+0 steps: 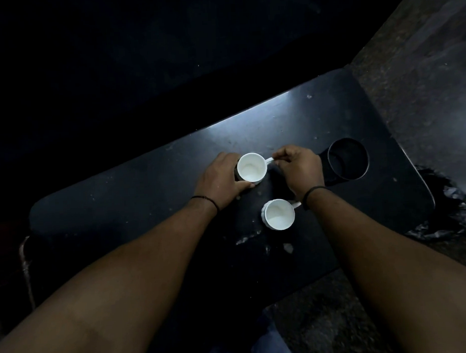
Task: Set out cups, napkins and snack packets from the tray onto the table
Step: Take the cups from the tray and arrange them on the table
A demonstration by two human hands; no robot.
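Two white cups stand on a dark table in dim light. The far cup is empty and upright. My left hand wraps around its left side and base. My right hand pinches its handle on the right. The near cup, also empty and upright, stands free just below my right wrist, its handle pointing right. No napkins, snack packets or tray can be seen.
A round cup-holder hole is cut into the table's right end. Speckled stone floor lies to the right, with a crumpled dark bag beside the table's edge. The far side is almost black.
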